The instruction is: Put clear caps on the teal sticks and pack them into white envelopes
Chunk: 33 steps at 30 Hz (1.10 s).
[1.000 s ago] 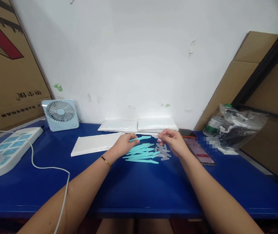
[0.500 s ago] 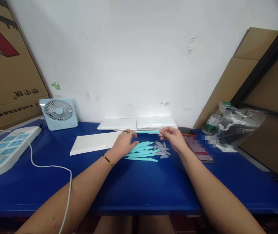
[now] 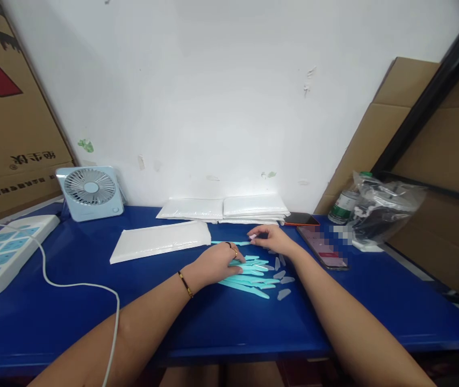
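My left hand (image 3: 217, 263), with a ring and a bracelet, rests over the left ends of a fanned pile of turquoise plastic sticks (image 3: 253, 279), fingers bent onto them. Beyond it, one turquoise stick (image 3: 233, 243) points toward the fingertips of my right hand (image 3: 267, 239), which are pinched at its right end. A small pale piece shows between those fingertips. Several clear plastic caps (image 3: 284, 294) lie scattered right of the pile, some partly behind my right hand. A white padded envelope (image 3: 160, 240) lies to the left of the hands.
Stacked white envelopes (image 3: 253, 207) lie against the wall. At the left are a blue fan (image 3: 91, 188), a power strip (image 3: 14, 247) and a white cable (image 3: 80, 284). A phone (image 3: 324, 248), a bottle (image 3: 341, 207) and a plastic bag (image 3: 391, 207) are at the right.
My left hand has moved down onto the sticks, which now lie more spread out. My right hand and the single stick are lower and further left. The clear caps are more scattered.
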{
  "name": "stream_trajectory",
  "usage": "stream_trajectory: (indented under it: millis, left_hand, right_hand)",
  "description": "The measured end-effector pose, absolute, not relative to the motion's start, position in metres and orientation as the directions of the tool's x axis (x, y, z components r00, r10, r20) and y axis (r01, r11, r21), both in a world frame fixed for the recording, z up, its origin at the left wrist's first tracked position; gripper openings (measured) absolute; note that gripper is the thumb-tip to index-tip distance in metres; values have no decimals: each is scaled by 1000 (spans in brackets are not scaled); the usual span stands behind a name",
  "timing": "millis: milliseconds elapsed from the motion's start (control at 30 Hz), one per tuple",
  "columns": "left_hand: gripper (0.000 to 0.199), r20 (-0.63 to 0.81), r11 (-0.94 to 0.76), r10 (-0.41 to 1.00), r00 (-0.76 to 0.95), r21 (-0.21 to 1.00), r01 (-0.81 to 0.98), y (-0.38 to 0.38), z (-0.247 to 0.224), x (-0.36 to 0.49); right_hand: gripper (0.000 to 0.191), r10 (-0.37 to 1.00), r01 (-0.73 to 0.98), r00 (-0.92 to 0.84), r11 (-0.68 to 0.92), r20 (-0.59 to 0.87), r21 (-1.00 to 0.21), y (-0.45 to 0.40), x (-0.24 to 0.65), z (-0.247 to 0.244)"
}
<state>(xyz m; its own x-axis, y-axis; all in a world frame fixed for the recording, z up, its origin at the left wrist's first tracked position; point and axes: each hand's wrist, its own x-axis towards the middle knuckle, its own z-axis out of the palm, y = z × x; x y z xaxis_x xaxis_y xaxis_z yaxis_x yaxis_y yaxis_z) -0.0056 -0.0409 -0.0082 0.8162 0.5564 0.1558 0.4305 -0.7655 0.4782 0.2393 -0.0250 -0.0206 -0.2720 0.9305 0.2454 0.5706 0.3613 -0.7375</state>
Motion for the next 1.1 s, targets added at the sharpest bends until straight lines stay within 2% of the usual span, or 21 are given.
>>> stream_trajectory:
  millis: [100, 233, 333, 467, 567, 667, 767, 867, 967, 1100]
  left_hand:
    - [17, 164, -722, 611, 774, 515, 461, -40, -8, -4]
    - [19, 147, -642, 693, 706, 573, 510, -37, -6, -4]
    - [20, 148, -632, 696, 702, 591, 502, -38, -5, -6]
    - [21, 141, -661, 674, 725, 553, 507, -39, -5, -6]
    - [18, 137, -643, 692, 709, 564, 518, -38, -6, -6]
    - [23, 147, -576, 741, 656, 641, 508, -32, -9, -7]
    - [28, 102, -468, 786, 609, 743, 479, -23, -14, -9]
    - [29, 78, -417, 793, 604, 793, 444, -16, -18, -11]
    - [30, 90, -411, 796, 599, 807, 425, -13, -20, -13]
    - [32, 102, -416, 812, 574, 792, 448, -13, -18, -13]
  right_hand:
    - [23, 926, 680, -237, 374, 294, -631, -26, 250, -17]
    - [14, 942, 765, -235, 332, 241, -552, -27, 259, -18]
    - [11, 941, 800, -240, 331, 239, -500, -28, 256, -18]
    - [12, 940, 827, -232, 326, 251, -458, -29, 253, -16]
    - [12, 916, 787, -228, 373, 329, -492, -29, 254, -12]
    - [19, 898, 716, -222, 414, 380, -561, -32, 253, -7]
    - [27, 917, 631, -227, 395, 328, -668, -37, 249, -2]
    - [32, 945, 549, -226, 324, 237, -771, -42, 245, 3]
    - [31, 954, 486, -248, 275, 171, -830, -47, 243, 8]
    - [30, 942, 454, -301, 281, 151, -846, -50, 243, 12]
